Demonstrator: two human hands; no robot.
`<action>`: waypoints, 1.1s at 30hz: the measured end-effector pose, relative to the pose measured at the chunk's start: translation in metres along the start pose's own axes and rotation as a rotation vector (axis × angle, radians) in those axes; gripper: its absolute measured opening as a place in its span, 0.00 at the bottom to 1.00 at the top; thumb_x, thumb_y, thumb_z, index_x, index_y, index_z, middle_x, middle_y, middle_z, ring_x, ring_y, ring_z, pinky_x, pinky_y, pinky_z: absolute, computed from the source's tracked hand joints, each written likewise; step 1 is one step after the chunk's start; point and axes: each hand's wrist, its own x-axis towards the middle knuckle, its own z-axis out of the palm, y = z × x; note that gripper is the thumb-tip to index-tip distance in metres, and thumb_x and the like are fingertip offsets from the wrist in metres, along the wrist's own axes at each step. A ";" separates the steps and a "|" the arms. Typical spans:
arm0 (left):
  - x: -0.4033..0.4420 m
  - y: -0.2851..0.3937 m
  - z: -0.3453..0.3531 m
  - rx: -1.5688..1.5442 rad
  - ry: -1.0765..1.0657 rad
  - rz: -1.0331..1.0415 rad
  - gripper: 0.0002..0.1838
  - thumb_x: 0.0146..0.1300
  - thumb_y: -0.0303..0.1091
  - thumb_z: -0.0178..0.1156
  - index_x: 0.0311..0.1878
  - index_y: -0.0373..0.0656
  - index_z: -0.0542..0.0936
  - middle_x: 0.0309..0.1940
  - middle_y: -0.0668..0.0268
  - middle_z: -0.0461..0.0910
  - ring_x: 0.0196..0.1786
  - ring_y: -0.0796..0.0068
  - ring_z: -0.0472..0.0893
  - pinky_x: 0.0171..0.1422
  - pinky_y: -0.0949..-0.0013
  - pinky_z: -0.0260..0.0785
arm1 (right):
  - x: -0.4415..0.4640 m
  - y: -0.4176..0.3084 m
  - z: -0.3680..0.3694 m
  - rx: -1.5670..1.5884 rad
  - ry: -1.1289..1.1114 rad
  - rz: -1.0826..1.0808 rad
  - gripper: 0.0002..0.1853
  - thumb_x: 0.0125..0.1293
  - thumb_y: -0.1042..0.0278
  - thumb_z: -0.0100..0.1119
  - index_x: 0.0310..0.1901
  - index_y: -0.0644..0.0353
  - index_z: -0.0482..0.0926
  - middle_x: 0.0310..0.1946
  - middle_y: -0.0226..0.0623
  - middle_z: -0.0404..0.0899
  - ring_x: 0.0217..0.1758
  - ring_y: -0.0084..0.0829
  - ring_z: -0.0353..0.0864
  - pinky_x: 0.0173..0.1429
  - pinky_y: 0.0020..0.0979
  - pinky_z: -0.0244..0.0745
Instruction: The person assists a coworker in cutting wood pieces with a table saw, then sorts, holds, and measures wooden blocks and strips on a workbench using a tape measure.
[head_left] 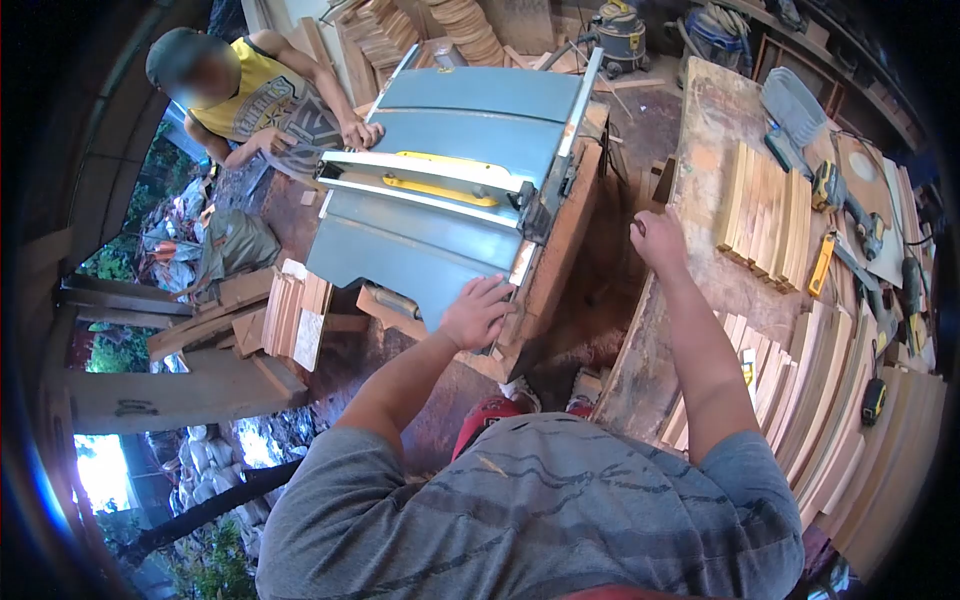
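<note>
My left hand [478,312] lies flat with fingers spread on the near corner of a grey table saw top [455,95], beside its front rail. A metal rip fence [420,175] with yellow inserts crosses the saw top beyond that hand. At the edge of the wooden workbench [715,115] to the right, my right hand [658,240] is closed, fingers curled in. Whatever may be inside it is hidden. Nearest to it on the bench is a stack of wooden strips [765,215].
Across the saw, a co-worker in a yellow top [265,95] has one hand at its far edge. The bench holds a cordless drill [828,187], a yellow level [822,265], a tape measure [874,400] and long boards [825,370]. A shop vacuum [620,40] stands behind.
</note>
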 end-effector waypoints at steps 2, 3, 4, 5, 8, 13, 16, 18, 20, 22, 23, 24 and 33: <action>0.004 -0.001 -0.002 0.022 0.001 0.000 0.20 0.54 0.34 0.60 0.52 0.57 0.81 0.65 0.66 0.72 0.74 0.57 0.63 0.75 0.48 0.54 | 0.002 -0.001 -0.002 0.003 -0.047 0.032 0.10 0.65 0.60 0.59 0.42 0.55 0.81 0.32 0.39 0.83 0.45 0.39 0.81 0.77 0.42 0.56; 0.004 -0.002 -0.002 0.022 0.002 0.000 0.20 0.54 0.34 0.60 0.52 0.57 0.81 0.65 0.66 0.72 0.74 0.57 0.63 0.75 0.48 0.54 | 0.003 0.000 0.000 0.003 -0.047 0.031 0.10 0.65 0.60 0.59 0.42 0.55 0.81 0.32 0.39 0.83 0.45 0.39 0.81 0.77 0.42 0.56; 0.003 -0.002 -0.001 0.020 0.009 -0.001 0.20 0.54 0.34 0.60 0.52 0.57 0.81 0.65 0.66 0.71 0.74 0.57 0.63 0.75 0.48 0.54 | 0.003 0.002 0.002 0.002 -0.027 0.020 0.10 0.65 0.60 0.59 0.42 0.55 0.81 0.32 0.39 0.83 0.44 0.39 0.81 0.77 0.42 0.56; 0.002 -0.001 -0.001 0.016 0.015 -0.002 0.20 0.53 0.34 0.60 0.52 0.57 0.81 0.65 0.65 0.71 0.74 0.57 0.63 0.75 0.48 0.54 | 0.002 0.001 0.003 0.002 -0.009 0.008 0.10 0.65 0.60 0.59 0.42 0.55 0.81 0.32 0.39 0.83 0.44 0.38 0.81 0.77 0.42 0.56; 0.002 -0.002 -0.001 0.011 0.008 -0.001 0.20 0.53 0.34 0.60 0.52 0.57 0.81 0.65 0.65 0.71 0.74 0.57 0.63 0.75 0.48 0.54 | 0.002 -0.001 0.002 0.019 -0.010 0.032 0.11 0.64 0.59 0.60 0.42 0.55 0.81 0.33 0.39 0.84 0.43 0.38 0.81 0.78 0.42 0.54; 0.003 -0.001 -0.002 0.002 -0.001 0.002 0.20 0.53 0.34 0.59 0.52 0.55 0.80 0.66 0.65 0.71 0.73 0.56 0.63 0.75 0.48 0.54 | 0.009 -0.022 0.017 0.378 0.019 0.189 0.15 0.63 0.58 0.62 0.48 0.57 0.81 0.38 0.42 0.84 0.44 0.40 0.83 0.66 0.40 0.69; 0.005 -0.001 -0.002 0.008 -0.011 -0.002 0.19 0.53 0.34 0.58 0.51 0.55 0.80 0.65 0.65 0.71 0.73 0.56 0.63 0.75 0.48 0.54 | 0.008 -0.045 0.039 0.730 0.009 0.245 0.19 0.65 0.57 0.62 0.52 0.62 0.80 0.42 0.44 0.84 0.46 0.38 0.84 0.53 0.36 0.77; 0.005 -0.001 -0.003 0.009 -0.018 -0.008 0.19 0.53 0.34 0.58 0.51 0.55 0.80 0.66 0.65 0.71 0.73 0.56 0.63 0.75 0.47 0.54 | 0.008 -0.060 0.059 0.896 -0.014 0.277 0.20 0.67 0.56 0.61 0.51 0.64 0.79 0.43 0.44 0.84 0.46 0.36 0.84 0.54 0.34 0.77; 0.005 0.000 -0.003 0.007 -0.025 -0.014 0.19 0.54 0.35 0.58 0.51 0.55 0.81 0.66 0.65 0.71 0.73 0.56 0.63 0.76 0.47 0.53 | 0.008 -0.072 0.079 0.992 -0.029 0.289 0.19 0.69 0.55 0.59 0.51 0.65 0.79 0.41 0.42 0.84 0.45 0.32 0.83 0.53 0.32 0.75; 0.000 0.003 -0.001 0.010 -0.034 -0.013 0.18 0.54 0.35 0.58 0.50 0.55 0.81 0.66 0.65 0.71 0.73 0.56 0.63 0.76 0.47 0.53 | 0.001 -0.079 0.092 1.027 -0.053 0.316 0.19 0.69 0.56 0.59 0.50 0.65 0.79 0.41 0.42 0.84 0.44 0.32 0.82 0.52 0.32 0.75; 0.005 0.000 -0.003 0.027 -0.024 -0.007 0.18 0.54 0.35 0.58 0.50 0.55 0.80 0.66 0.65 0.71 0.73 0.56 0.63 0.76 0.46 0.53 | 0.006 -0.083 0.092 1.059 -0.062 0.324 0.19 0.70 0.56 0.58 0.50 0.64 0.80 0.40 0.41 0.84 0.44 0.31 0.82 0.52 0.32 0.75; 0.010 -0.004 -0.003 0.034 -0.018 -0.001 0.18 0.54 0.35 0.58 0.50 0.55 0.80 0.66 0.65 0.71 0.73 0.56 0.63 0.76 0.46 0.53 | 0.006 -0.088 0.093 1.065 -0.040 0.356 0.18 0.71 0.56 0.57 0.50 0.64 0.80 0.39 0.40 0.83 0.43 0.30 0.81 0.51 0.31 0.74; 0.006 0.000 -0.003 0.025 -0.055 -0.028 0.18 0.53 0.35 0.58 0.50 0.56 0.80 0.66 0.66 0.71 0.73 0.56 0.63 0.76 0.46 0.54 | 0.009 -0.096 0.110 1.222 -0.069 0.393 0.19 0.76 0.55 0.49 0.50 0.65 0.77 0.38 0.34 0.80 0.43 0.25 0.78 0.52 0.29 0.72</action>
